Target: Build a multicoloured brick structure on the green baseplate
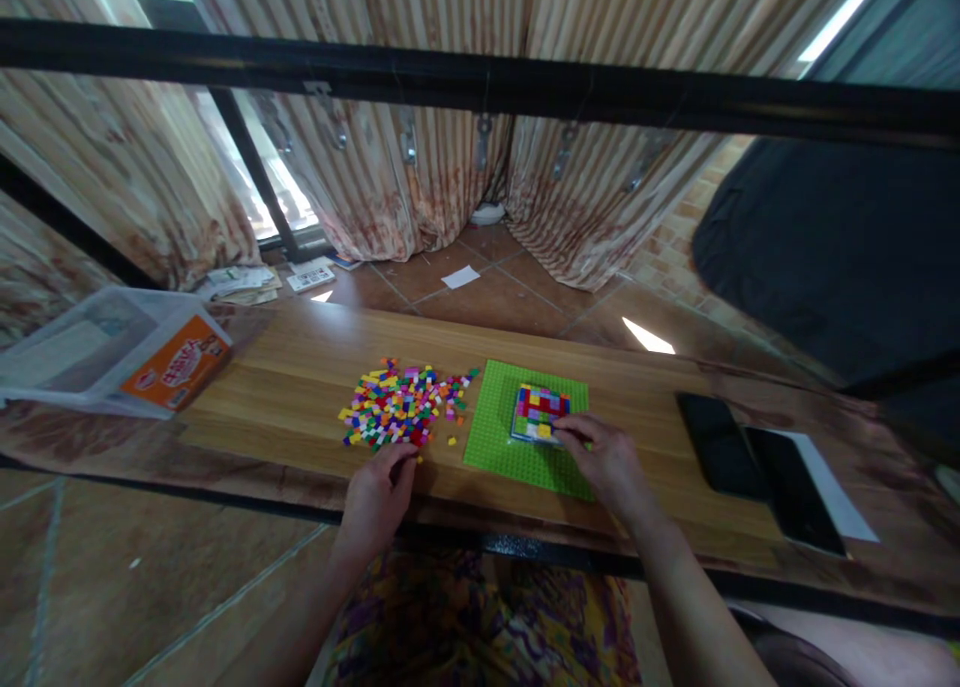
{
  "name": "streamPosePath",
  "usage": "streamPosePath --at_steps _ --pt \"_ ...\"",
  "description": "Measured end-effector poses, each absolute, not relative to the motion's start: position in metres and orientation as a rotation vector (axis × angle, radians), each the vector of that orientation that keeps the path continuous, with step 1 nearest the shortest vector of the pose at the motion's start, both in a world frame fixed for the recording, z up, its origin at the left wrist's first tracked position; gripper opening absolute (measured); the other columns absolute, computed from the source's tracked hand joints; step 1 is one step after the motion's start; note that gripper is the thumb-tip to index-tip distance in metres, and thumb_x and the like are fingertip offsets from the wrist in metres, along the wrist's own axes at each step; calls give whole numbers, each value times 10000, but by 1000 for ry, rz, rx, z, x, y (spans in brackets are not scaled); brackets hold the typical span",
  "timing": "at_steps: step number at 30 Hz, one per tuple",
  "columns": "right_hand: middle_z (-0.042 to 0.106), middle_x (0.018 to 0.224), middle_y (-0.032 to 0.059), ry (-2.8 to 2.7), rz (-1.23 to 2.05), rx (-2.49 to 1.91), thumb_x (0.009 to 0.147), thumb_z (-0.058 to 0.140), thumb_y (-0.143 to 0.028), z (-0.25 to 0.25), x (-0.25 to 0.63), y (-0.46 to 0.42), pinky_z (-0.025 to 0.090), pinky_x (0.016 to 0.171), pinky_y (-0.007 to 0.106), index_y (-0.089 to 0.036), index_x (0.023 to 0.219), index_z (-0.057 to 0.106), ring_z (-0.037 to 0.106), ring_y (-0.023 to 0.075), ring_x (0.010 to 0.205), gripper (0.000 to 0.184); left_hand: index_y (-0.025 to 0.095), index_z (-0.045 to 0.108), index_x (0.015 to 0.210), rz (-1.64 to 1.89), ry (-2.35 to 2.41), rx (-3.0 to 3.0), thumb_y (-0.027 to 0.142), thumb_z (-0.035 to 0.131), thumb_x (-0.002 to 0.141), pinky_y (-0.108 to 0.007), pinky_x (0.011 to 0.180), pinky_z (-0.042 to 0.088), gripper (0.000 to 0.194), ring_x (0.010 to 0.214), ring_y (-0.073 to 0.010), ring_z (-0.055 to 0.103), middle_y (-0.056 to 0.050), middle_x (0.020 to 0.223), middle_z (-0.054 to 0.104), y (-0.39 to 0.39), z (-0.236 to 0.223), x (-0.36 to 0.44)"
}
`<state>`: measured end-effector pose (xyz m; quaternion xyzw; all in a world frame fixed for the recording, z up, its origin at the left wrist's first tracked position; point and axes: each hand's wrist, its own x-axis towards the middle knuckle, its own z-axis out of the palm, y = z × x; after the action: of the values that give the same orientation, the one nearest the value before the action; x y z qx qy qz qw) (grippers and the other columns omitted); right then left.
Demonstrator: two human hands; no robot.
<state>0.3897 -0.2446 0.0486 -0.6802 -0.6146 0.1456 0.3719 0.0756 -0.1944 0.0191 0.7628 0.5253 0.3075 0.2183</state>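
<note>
On a green studded baseplate (495,437) sits a small square build (541,403) of coloured toy bricks, with red, purple, yellow and white pieces on top. My right hand (609,464) reaches over the plate's right side. Its fingertips are pinched on a yellow toy brick (544,431) at the front edge of the build. To the left lies a loose pile of small mixed-colour bricks (394,404). My left hand (379,494) rests at the pile's front edge, fingers curled and thumb close to them. Whatever those fingers hold is hidden.
A clear plastic box (90,352) with an orange label stands at the table's left end. Two dark phone-like slabs (721,445) and a white sheet (832,487) lie on the right. Beyond the wooden board (292,367), a black metal bar (465,82) crosses before striped curtains.
</note>
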Motion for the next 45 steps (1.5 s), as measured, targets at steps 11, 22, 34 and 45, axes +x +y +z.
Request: streamPosePath --at_steps 11,22,34,45 --pt "710 863 31 -1449 433 -1716 818 593 -377 40 390 -243 504 770 290 -233 792 732 664 175 808 202 211 651 947 856 1458 2088 285 460 875 -306 797 535 217 863 -189 681 -47 937 721 -195 23 78" --pt "714 816 28 -1420 539 -1777 764 622 -343 53 389 -237 503 745 297 -222 750 738 664 173 761 168 206 650 950 855 1450 2067 276 463 874 -320 810 530 213 881 -194 676 -55 951 719 -196 20 77" --pt "685 693 37 -750 366 -1669 714 703 -437 44 377 -269 479 547 260 -149 844 720 587 144 578 317 219 680 899 887 1390 1886 277 491 858 -297 801 532 202 859 -175 674 -32 942 730 -199 25 74" --pt "714 896 57 -1431 623 -1613 871 560 -387 37 285 -264 524 750 329 -224 881 711 661 202 825 223 217 683 920 883 1466 1755 269 497 861 -302 800 533 202 830 -180 671 -26 907 729 -211 33 57"
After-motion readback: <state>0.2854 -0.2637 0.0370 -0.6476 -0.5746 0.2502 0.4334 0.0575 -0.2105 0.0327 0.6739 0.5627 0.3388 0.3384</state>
